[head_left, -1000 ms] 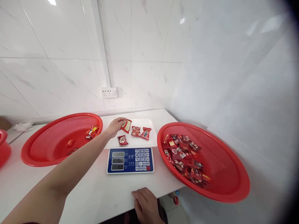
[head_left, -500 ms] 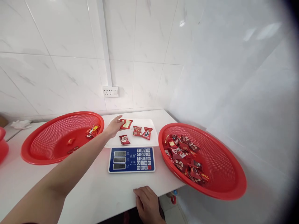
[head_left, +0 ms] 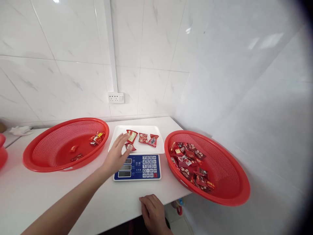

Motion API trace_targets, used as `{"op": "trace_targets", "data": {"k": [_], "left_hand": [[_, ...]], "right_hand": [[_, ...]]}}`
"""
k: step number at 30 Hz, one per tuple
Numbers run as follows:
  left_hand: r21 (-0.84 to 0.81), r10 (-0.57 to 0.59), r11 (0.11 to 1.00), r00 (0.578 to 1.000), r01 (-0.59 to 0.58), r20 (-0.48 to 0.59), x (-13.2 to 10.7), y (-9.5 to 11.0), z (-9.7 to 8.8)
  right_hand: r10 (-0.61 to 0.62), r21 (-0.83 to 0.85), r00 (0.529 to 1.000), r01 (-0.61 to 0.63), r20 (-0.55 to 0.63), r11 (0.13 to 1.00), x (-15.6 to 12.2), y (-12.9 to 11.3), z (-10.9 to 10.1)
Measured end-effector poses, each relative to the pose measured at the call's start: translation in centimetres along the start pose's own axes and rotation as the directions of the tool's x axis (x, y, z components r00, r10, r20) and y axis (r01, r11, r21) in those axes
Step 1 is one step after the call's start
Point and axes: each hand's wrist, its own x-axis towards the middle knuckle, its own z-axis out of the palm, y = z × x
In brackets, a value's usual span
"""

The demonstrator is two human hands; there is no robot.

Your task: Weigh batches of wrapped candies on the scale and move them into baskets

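My left hand (head_left: 117, 156) is open, fingers stretched out, over the left part of the weighing scale (head_left: 149, 179), partly covering its displays. On the scale's white tray (head_left: 146, 129) lie several small wrapped snack packets. One red packet with a pale panel (head_left: 132, 136) is just beyond my fingertips; a dark red packet (head_left: 130, 147) beside my thumb is partly hidden. To their right are a patterned red packet (head_left: 143, 138) and a red packet with black lettering (head_left: 153, 141). My right hand (head_left: 154, 210) rests at the table's front edge, fingers curled together, with nothing seen in it.
A red plastic basket (head_left: 234, 176) on the right holds many dark red packets. The red basket (head_left: 49, 143) on the left has several packets inside. A wall socket (head_left: 116, 98) is behind the scale. White tissue (head_left: 21, 131) lies far left on the white table (head_left: 80, 195).
My left hand has let go of the red packet with the pale panel, leaving it on the tray, and drawn back toward me over the displays. My right hand stays at the edge.
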Motion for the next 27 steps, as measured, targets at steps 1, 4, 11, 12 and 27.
{"op": "trace_targets", "data": {"k": [1,4,11,12,27], "left_hand": [[0.023,0.059,0.998,0.998,-0.059,-0.016,-1.7,0.4,0.0],[0.056,0.169,0.985,0.984,-0.166,-0.051,-6.4,0.9,0.5],[0.054,0.236,0.970,0.972,-0.235,-0.008,-12.4,0.9,2.4],[0.055,0.239,0.969,0.971,-0.240,0.016,-12.7,0.9,2.6],[0.084,0.286,0.950,0.945,-0.302,0.162,-13.0,0.4,3.7]], "right_hand": [[-0.003,-0.002,1.000,0.003,-0.004,1.000,0.0,0.0,0.0],[-0.004,-0.018,1.000,0.004,0.009,1.000,0.0,0.0,0.0],[-0.011,-0.040,1.000,0.012,0.017,0.999,-0.1,0.0,-0.1],[-0.011,-0.040,1.000,0.012,0.019,0.999,-0.1,0.0,-0.1],[0.028,-0.060,0.999,-0.027,0.016,0.998,-0.3,-0.2,-0.1]]}}
